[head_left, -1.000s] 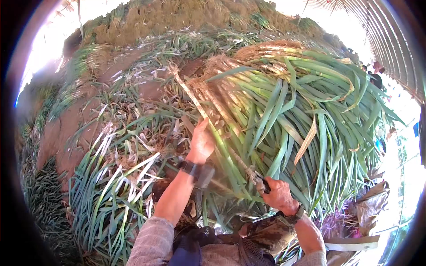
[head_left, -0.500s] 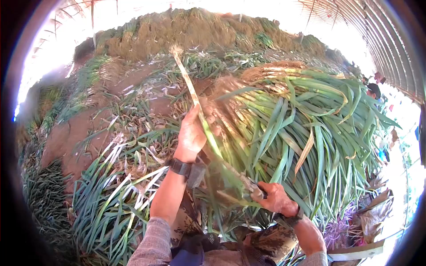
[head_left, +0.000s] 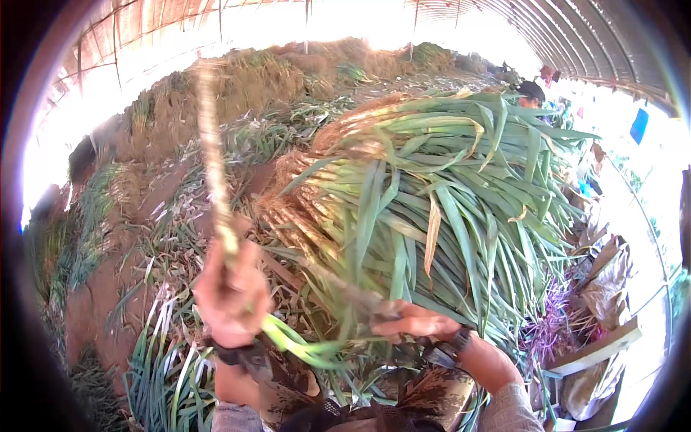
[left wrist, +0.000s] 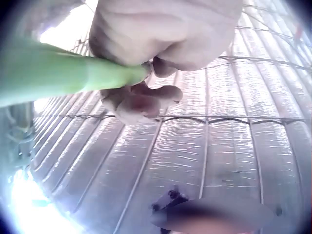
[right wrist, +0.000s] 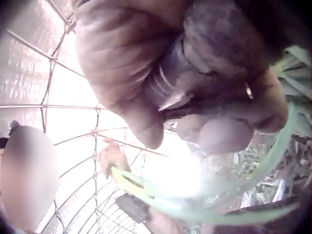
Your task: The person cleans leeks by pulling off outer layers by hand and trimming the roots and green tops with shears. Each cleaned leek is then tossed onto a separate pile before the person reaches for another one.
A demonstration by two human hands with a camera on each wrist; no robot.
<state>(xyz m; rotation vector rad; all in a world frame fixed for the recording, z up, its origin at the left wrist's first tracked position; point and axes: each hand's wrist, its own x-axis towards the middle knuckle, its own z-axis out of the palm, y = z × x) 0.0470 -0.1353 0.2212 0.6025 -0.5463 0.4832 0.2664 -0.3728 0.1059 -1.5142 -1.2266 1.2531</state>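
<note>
**A:** Head view first. The left hand [head_left: 230, 291], lower left of centre, has its fingers curled round one green onion [head_left: 214, 165]. The onion's rooty end stands blurred toward the upper left, clear of the heap of green onions [head_left: 446, 209]. I'd keep that grip low on the stalk so the leaves don't tear.

**B:** And the right hand [head_left: 414, 322]?

**A:** Lower centre, resting on the heap's near edge. I can't tell its grip from here.

**B:** Left wrist view?

**A:** The fingers [left wrist: 141, 100] are wrapped tight round the green onion at upper left, with the greenhouse roof [left wrist: 219, 146] behind.

**B:** Right wrist view?

**A:** The fingers are closed round a dark handle [right wrist: 168, 80]. I'd judge it wise to keep that pointed away from the other hand.

**B:** What changed?

**A:** Half a second ago the green onion slanted across the heap, with its lower end at the right hand. Now it has swung free, and the left hand sits lower in the frame.
</note>
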